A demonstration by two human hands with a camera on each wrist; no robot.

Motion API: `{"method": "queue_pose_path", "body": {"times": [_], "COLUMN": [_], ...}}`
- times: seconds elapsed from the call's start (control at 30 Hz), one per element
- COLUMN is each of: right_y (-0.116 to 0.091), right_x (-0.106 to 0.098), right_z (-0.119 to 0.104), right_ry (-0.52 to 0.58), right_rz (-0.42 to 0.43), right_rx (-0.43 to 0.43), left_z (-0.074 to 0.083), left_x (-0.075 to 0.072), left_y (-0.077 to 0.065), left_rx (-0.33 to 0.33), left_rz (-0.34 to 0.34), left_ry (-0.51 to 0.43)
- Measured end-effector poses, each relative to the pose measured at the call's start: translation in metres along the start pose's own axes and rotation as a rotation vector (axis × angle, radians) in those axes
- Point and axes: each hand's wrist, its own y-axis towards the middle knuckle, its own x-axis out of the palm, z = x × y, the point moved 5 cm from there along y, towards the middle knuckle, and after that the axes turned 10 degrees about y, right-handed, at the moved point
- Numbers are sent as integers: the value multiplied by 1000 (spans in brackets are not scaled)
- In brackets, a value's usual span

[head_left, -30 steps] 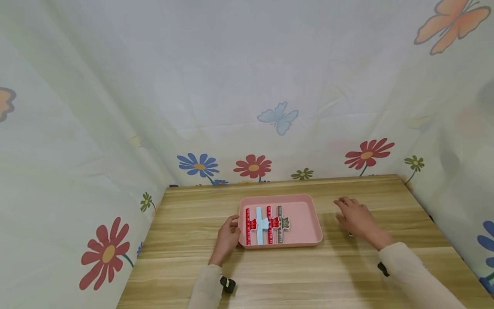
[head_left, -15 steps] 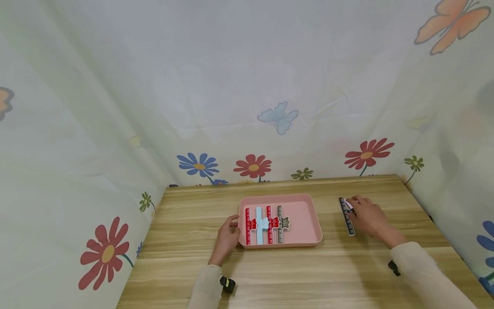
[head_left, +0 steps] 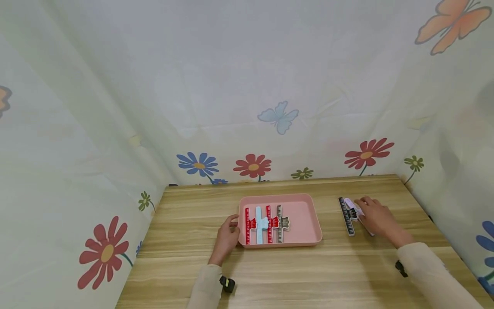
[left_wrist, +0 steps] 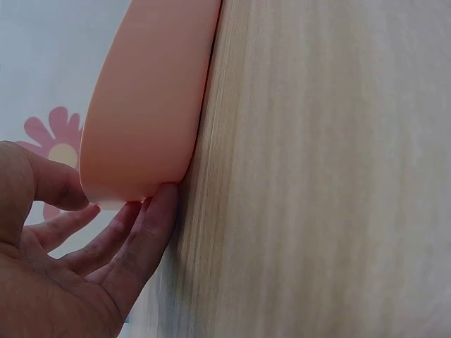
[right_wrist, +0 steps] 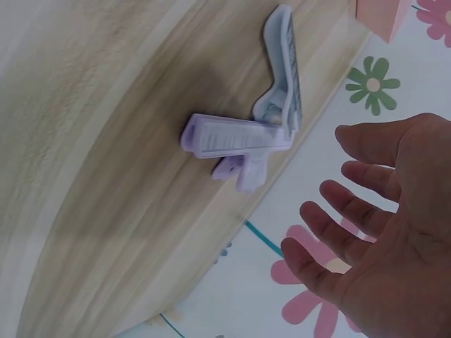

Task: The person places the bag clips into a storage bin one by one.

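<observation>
My left hand rests at the left end of a pink tray; the left wrist view shows its fingertips touching the tray's outer wall. Inside the tray several long clips stand in a row: a red clip, a light blue clip, another red clip and a dark grey clip. On the right, my right hand hovers by a black keyboard-patterned clip and a lilac clip, partly hidden in the head view. Its fingers spread loosely, apart from both clips in the right wrist view.
The wood-grain table ends at a pale curtain printed with flowers and butterflies. More curtain hangs close along the left and right sides. The two loose clips lie against each other, to the right of the tray.
My right hand has moved rightward and slightly nearer, uncovering the black clip and then part of the lilac one. My left hand and the tray stay where they were.
</observation>
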Motion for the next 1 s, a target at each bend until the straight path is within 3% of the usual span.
{"method": "queue_pose_path", "body": {"times": [0.4, 1.0], "right_y": [1, 7], "right_x": [16, 32], "right_z": [7, -1], "right_ry": [19, 2], "right_rz": [-82, -125], "right_rx": [42, 18], "left_z": [0, 1], "left_x": [-1, -1], "left_y": [-1, -2], "left_rx": [4, 16], "left_rz": [1, 0], "left_ry": [3, -5]}}
